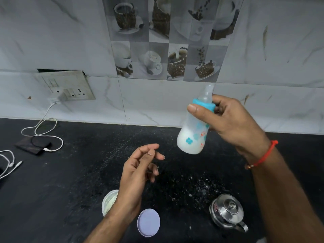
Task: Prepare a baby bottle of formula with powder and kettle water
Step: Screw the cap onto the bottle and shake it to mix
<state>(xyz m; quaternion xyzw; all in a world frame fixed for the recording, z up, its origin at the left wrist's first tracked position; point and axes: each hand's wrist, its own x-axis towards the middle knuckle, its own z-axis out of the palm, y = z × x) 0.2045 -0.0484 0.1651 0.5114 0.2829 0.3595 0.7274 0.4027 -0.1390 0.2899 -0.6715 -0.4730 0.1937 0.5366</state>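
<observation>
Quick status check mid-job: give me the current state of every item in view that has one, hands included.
Clear baby bottle with blue collar: capped with teat, tilted, held aloft, white liquid inside.
Right hand: grips the bottle.
Left hand: loosely open, holds nothing.
White round powder tub: open, powder inside.
Pale lilac round lid: off, lying on the black counter.
Steel kettle: lid on, standing upright.
White charger: plugged into the wall socket.

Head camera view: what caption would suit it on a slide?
Right hand holds a capped baby bottle of milky formula above the counter.
</observation>
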